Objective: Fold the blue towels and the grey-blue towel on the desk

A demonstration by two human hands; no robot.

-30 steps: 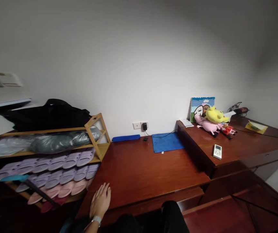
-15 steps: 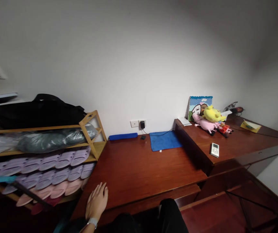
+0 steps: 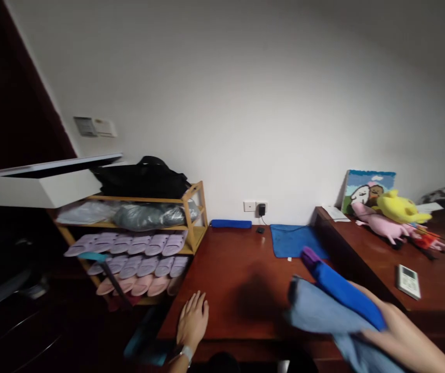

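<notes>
My left hand (image 3: 193, 321) lies flat near the left front edge of the reddish-brown desk (image 3: 222, 269), fingers stretched out and holding nothing. My right hand (image 3: 393, 324) is closed around a bundle above the desk's right front part. In that bundle are a bright blue roll with a purple end (image 3: 348, 292) and a light-blue, denim-like cloth (image 3: 319, 311) that hangs down below the hand. Motion smears the bundle, and some of the fingers are hidden. A flat blue cloth (image 3: 290, 241) lies on the desk farther back, beyond the bundle.
A narrow blue roll (image 3: 231, 224) lies against the wall, near a plugged-in charger (image 3: 261, 209). On the left stands a wooden rack (image 3: 194, 235) with slippers and a black bag (image 3: 144, 178). The higher right surface holds plush toys (image 3: 399, 207) and a white remote (image 3: 408, 281).
My right hand has come into view from the right with the blue roll and light-blue cloth. The view has swung left, showing more of the rack. My left hand still rests on the desk.
</notes>
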